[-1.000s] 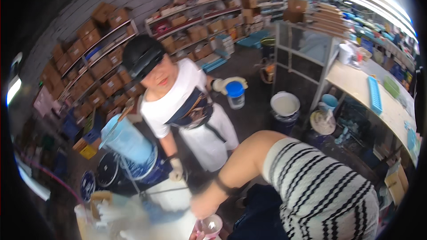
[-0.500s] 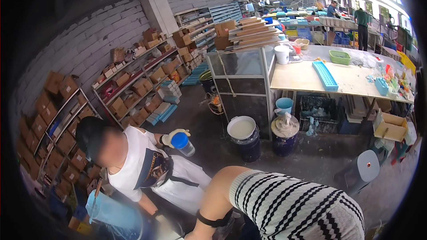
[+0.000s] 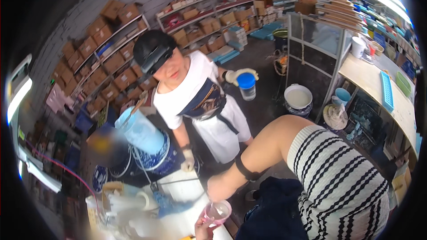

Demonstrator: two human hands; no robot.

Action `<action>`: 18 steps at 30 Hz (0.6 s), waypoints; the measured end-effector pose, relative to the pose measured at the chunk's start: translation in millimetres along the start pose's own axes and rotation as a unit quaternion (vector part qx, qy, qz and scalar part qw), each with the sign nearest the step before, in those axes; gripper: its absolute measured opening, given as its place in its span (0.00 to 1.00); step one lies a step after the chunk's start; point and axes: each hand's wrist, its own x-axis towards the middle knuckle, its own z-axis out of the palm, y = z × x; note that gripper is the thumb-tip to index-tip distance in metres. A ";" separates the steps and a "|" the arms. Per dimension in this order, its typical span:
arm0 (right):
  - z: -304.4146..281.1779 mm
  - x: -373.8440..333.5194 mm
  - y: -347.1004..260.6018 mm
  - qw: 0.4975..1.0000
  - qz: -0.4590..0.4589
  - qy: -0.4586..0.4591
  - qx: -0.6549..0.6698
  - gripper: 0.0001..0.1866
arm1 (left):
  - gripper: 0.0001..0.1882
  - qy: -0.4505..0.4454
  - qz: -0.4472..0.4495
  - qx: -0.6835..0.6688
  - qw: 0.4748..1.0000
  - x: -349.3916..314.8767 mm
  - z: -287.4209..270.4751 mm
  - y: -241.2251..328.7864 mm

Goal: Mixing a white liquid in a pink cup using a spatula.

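Note:
My left hand (image 3: 204, 230), seen only in part at the lower edge, is wrapped round the side of a small pink cup (image 3: 225, 217) with whitish contents. Right above the cup's mouth is my right hand (image 3: 219, 189), its fingers closed; a thin pale piece seems to reach from it into the cup, too small to name. My right arm carries a black wrist band and a striped knit sleeve. Across from me, a co-worker in white holds a clear jar (image 3: 248, 92) with a blue lid in one gloved hand (image 3: 240, 76). Their other gloved hand (image 3: 187, 162) hangs by the white table.
The white table (image 3: 180, 180) bears a blue cloth-like heap (image 3: 171, 204) and blurred containers. Behind it, a light-blue bucket (image 3: 140, 129) stands on a dark blue drum. A white pail (image 3: 298, 97) stands on the floor. Shelves of cardboard boxes (image 3: 124, 80) line the wall; a workbench (image 3: 367, 73) is at right.
The view has swung left and down, bringing the white table, pink cup and my left hand into sight. The co-worker still holds the jar; their other hand now hangs apart from mine.

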 end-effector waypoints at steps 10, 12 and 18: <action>-29.4 23.3 3.4 0.962 0.149 -0.120 0.193 0.08 | 0.36 0.158 0.208 -0.046 0.964 -8.8 -8.0 -11.6; -22.8 25.9 5.2 0.951 0.167 -0.116 0.234 0.08 | 0.37 0.162 0.218 -0.049 0.961 -8.5 -10.6 -17.0; -13.2 23.0 7.1 0.855 0.222 -0.181 0.433 0.15 | 0.39 0.191 0.245 -0.041 0.950 0.9 -15.1 -31.8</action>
